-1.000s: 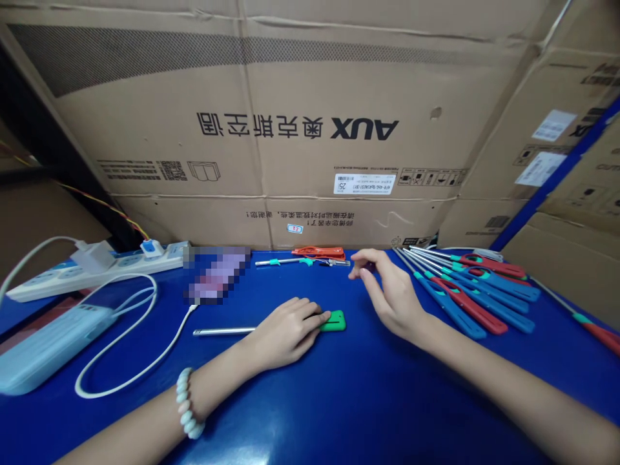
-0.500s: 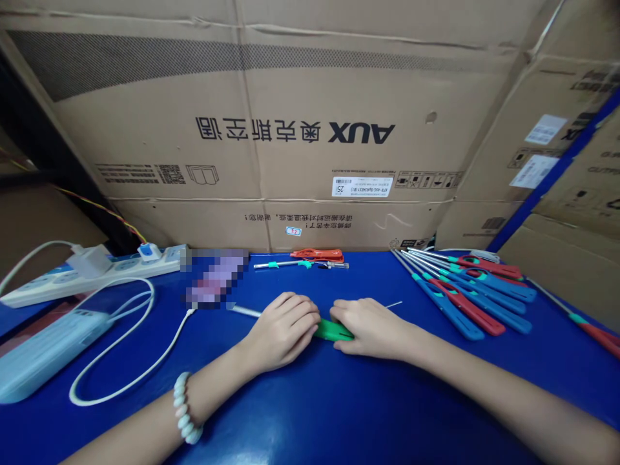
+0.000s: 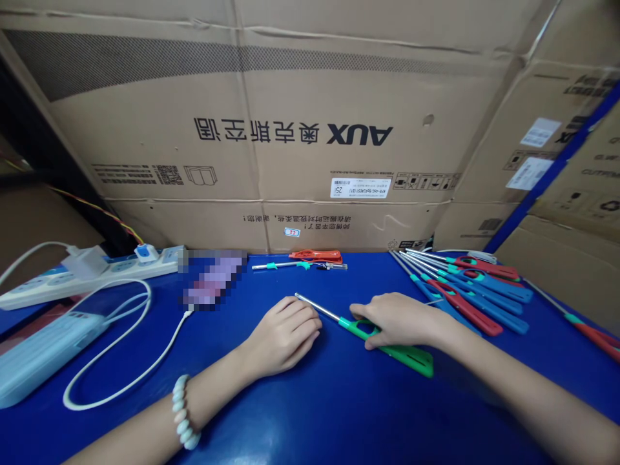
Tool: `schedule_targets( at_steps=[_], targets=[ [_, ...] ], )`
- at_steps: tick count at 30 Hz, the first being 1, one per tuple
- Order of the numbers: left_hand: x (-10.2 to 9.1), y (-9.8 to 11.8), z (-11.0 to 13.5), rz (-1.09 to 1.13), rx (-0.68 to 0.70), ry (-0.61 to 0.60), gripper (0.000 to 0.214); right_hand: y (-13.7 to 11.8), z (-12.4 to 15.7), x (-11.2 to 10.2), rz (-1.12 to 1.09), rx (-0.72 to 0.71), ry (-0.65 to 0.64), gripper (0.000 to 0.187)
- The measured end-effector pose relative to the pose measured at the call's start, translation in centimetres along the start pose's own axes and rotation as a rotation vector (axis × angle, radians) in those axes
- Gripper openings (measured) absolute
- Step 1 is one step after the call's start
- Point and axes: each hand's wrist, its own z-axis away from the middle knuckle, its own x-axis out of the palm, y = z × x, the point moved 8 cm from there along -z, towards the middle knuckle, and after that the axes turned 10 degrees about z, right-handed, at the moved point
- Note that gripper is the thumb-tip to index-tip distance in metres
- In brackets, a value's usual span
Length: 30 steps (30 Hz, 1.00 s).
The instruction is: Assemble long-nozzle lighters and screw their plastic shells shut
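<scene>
My right hand (image 3: 400,320) is closed on a long-nosed gas lighter with a green handle (image 3: 409,360). Its silver tube (image 3: 320,307) slants up and left, the tip near the knuckles of my left hand. A thin metal rod (image 3: 434,301) sticks out past my right hand; its other end is hidden. My left hand (image 3: 285,336) rests palm down on the table, fingers curled together, their tips and anything under them hidden. Beyond lie an orange handle shell (image 3: 316,256), a loose tube with teal pieces (image 3: 276,265) and a small clear-and-black part (image 3: 334,266).
Several blue and red lighters (image 3: 484,297) fan out at the right, with another red one (image 3: 593,332) farther right. A pixelated phone (image 3: 213,281), a white cable (image 3: 150,316), a light-blue power bank (image 3: 48,355) and a power strip (image 3: 121,268) occupy the left. Cardboard (image 3: 290,84) walls the back.
My right hand has moved right with the green lighter, whose tube now points up-left and shows fully. My left hand has let go of the lighter and stays almost in place.
</scene>
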Motion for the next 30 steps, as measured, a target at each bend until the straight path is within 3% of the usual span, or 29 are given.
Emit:
schedule_targets(
  at_steps=[7, 13, 21, 30],
  targets=[
    [0.2, 0.0, 0.1, -0.001, 0.017, 0.003, 0.016, 1.6, 0.3, 0.5, 0.073, 0.133, -0.126, 0.029],
    [0.4, -0.1, 0.2, -0.005, 0.010, -0.012, 0.016, 4.6, 0.4, 2.1, -0.017, 0.274, -0.294, 0.014],
    [0.2, 0.2, 0.0, -0.004, 0.031, 0.002, 0.016, 10.2, -0.2, 2.4, 0.056, 0.514, -0.213, 0.024],
    [0.4, 0.0, 0.1, -0.013, 0.016, -0.009, 0.020, 13.5, -0.3, 3.7, 0.087, 0.569, -0.190, 0.026]
  ],
)
